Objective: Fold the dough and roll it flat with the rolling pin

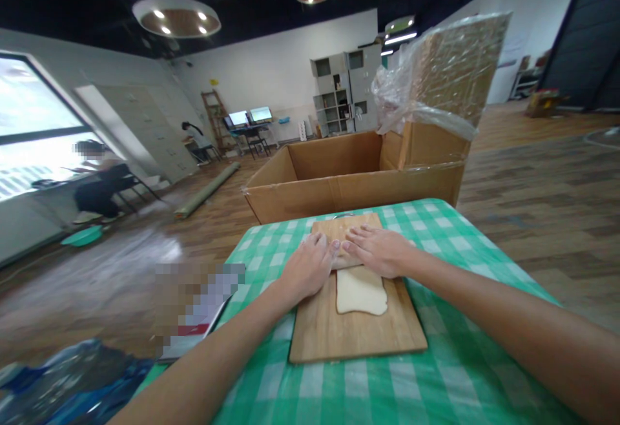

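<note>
A pale slice of bread [361, 290] lies flat on a wooden cutting board [356, 338]. Across its far part rests a light rolling pin [346, 262], mostly hidden under my hands. My left hand [312, 262] is curled over the left end of the pin, thumb turned inward. On the other end sits my right hand [380, 250], its palm pressed on the pin and its fingers reaching forward over it. The two thumbs nearly meet near the middle. A metal handle [343, 216] shows at the board's far edge.
The table has a green-and-white checked cloth [271, 380]. A large open cardboard box [300, 199] stands just beyond it. At left are a partly blurred flat item [194, 341] and a blue plastic-wrapped bundle [72, 380]. A person [99, 173] sits by the window.
</note>
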The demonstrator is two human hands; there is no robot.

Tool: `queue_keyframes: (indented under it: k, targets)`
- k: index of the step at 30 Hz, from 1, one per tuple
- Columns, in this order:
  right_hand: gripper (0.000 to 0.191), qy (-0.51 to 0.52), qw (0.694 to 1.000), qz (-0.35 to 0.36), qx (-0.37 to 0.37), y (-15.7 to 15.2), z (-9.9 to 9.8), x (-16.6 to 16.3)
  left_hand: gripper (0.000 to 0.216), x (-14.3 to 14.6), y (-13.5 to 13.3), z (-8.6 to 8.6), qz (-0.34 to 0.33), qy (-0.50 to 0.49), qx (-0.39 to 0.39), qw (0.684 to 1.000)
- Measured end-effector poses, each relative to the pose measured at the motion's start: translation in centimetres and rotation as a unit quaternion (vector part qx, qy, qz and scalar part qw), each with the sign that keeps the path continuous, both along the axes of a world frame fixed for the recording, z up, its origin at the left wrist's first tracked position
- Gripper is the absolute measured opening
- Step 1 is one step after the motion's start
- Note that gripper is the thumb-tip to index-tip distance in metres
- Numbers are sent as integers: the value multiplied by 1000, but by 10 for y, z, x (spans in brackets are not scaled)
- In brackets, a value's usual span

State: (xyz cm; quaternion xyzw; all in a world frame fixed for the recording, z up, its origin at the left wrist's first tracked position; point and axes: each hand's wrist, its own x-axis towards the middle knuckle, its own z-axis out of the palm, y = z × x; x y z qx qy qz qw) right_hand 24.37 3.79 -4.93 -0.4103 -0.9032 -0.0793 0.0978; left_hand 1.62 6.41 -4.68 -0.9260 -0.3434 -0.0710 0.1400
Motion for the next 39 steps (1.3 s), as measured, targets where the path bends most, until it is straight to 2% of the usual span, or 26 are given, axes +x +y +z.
queue_keyframes:
  k: [2,4,7,10,12,14,16,20,23,27,32,36,39]
  targets:
    - [46,19,1000,-10,-20,-2,2,-1,41,1,2,-1,3,-23,-8,1000]
    - [49,50,997,-43,-48,-8,6,-2,40,1,1,2,35,-64,-8,997]
    - [57,92,989,-80,-80,-20,11,-1,46,-3,-11,14,58,-137,13,989]
    - [47,114,987,-62,-93,-31,17,3,44,-10,-43,34,-13,-188,34,982]
    - [38,126,983,-91,-97,-35,19,5,35,-10,-69,44,-79,-186,30,979]
    - [31,134,976,-145,-91,-35,18,6,25,-5,-91,49,-154,-118,-27,981]
    - [24,136,970,-188,-72,-34,14,6,26,1,-102,46,-165,-52,-74,982]
    - [19,158,959,-234,-23,-33,4,8,36,5,-93,27,-137,-23,-81,987]
    - [22,187,949,-252,-17,-36,-1,14,39,-3,-78,17,-142,-10,-79,987]
    - [24,218,954,-207,-21,-41,-3,22,39,-13,-66,19,-173,-17,-85,981]
    - [26,264,954,-139,-13,-47,3,29,23,-16,-51,24,-202,-54,-53,977]
    - [24,249,963,-102,-25,-51,9,30,26,-24,-47,18,-184,-139,-10,973]
    - [19,211,973,-84,-43,-55,12,26,23,-29,-57,17,-172,-264,48,948]
